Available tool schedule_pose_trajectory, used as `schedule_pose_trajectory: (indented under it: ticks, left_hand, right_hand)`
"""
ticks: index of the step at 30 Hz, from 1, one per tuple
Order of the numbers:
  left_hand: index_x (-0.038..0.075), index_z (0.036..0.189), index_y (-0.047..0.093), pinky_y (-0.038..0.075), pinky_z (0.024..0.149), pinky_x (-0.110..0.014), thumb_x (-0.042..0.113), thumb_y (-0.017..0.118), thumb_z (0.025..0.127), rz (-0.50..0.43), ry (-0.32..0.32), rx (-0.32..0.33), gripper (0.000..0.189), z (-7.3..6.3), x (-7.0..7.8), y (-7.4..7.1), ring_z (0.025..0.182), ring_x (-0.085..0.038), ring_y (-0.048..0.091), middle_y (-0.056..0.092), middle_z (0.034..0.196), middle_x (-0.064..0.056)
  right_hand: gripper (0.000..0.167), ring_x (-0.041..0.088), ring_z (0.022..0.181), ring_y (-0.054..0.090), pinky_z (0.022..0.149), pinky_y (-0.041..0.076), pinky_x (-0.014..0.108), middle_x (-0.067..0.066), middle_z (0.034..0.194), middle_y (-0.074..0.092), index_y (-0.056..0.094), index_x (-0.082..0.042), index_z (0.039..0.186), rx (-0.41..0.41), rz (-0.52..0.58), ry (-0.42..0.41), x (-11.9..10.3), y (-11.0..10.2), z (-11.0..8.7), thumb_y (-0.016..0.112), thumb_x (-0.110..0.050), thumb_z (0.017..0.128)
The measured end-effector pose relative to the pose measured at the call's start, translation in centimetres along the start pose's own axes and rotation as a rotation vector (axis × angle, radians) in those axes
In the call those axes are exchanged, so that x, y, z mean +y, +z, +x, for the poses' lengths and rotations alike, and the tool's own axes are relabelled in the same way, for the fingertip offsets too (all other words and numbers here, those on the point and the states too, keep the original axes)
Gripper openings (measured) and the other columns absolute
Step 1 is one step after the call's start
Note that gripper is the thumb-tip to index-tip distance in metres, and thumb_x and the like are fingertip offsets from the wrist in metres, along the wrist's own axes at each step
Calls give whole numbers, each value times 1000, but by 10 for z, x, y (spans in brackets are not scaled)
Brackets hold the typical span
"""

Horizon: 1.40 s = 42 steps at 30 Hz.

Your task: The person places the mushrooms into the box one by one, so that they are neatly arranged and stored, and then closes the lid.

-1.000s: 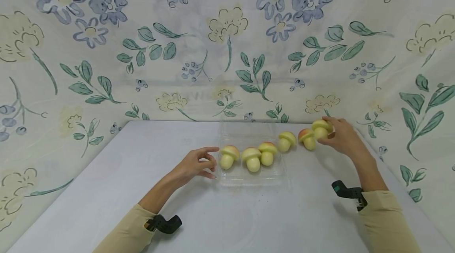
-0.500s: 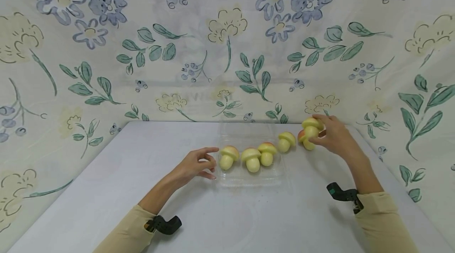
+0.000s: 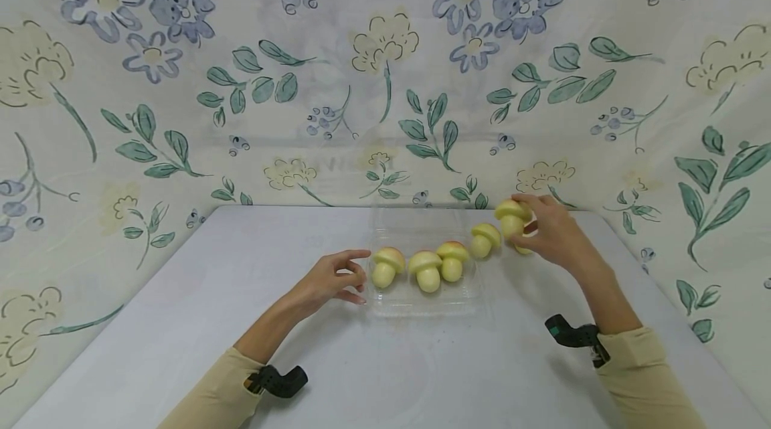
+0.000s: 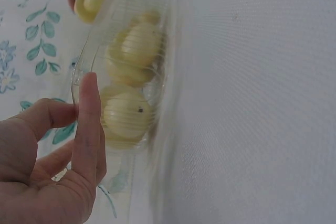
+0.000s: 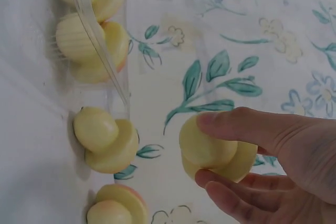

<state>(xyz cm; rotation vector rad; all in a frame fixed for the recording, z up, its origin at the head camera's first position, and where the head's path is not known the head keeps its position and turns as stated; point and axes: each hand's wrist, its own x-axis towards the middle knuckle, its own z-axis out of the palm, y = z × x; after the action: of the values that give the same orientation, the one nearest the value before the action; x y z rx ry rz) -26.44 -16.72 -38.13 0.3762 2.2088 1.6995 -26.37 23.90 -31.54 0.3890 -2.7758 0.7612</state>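
My right hand (image 3: 554, 233) pinches a pale yellow toy mushroom (image 3: 510, 223) between thumb and fingers, raised over the table's far right. Behind and below it, another toy mushroom (image 3: 525, 249) is mostly hidden in the head view. One more toy mushroom (image 3: 484, 240) lies just right of a clear plastic box (image 3: 415, 309). Inside the box sit three toy mushrooms, a left one (image 3: 387, 267), a middle one (image 3: 426, 272) and a right one (image 3: 453, 260), with reddish tints on their caps. My left hand (image 3: 330, 278) has its relaxed fingertips at the box's left wall.
The box's clear lid (image 3: 418, 220) stands folded back toward the rear. A white table (image 3: 289, 235) meets a flowered cloth (image 3: 337, 114) at its back edge. Black cameras are strapped to both wrists, including the left wrist camera (image 3: 283, 381).
My right hand has carried the toy mushroom leftward, passing in front of the one lying at the far right. My left hand and the box have stayed put.
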Motion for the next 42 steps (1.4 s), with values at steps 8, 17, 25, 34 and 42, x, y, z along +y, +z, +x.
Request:
schedule_pose_trajectory:
  ticks: [8,17,25,34,42]
  left_hand:
    - [3,148,40,65,74,-39,-1,61,90,5,-10,10,62,0,1,1,83,-18,62,55,96,-8]
    - [4,147,41,65,74,-40,0,62,90,2,-10,12,61,1,-2,0,83,-18,62,55,97,-9]
    - [3,147,41,65,74,-39,0,62,90,-1,0,2,62,2,-5,-1,83,-18,62,55,96,-9]
    - [2,148,40,65,74,-40,-1,62,90,-6,4,-3,62,2,-4,-1,83,-18,62,55,96,-8]
    - [3,148,40,65,75,-40,0,62,91,-8,9,-8,61,2,-3,-1,84,-18,62,55,97,-9]
  right_hand:
    - [72,36,97,66,77,63,42,24,126,50,43,-8,144,-18,33,-42,-10,6,1,79,-16,83]
    - [71,33,96,67,77,63,37,20,127,51,45,-10,142,-64,120,-79,-22,17,1,80,-13,81]
    - [71,30,94,69,72,63,32,21,123,51,45,-10,142,-76,138,-99,-28,30,2,81,-15,80]
    - [70,26,93,69,72,62,27,22,130,49,47,-9,142,-103,172,-126,-40,42,1,80,-13,80]
    - [71,24,93,68,74,62,26,19,133,51,48,-11,142,-151,172,-157,-59,55,0,82,-18,80]
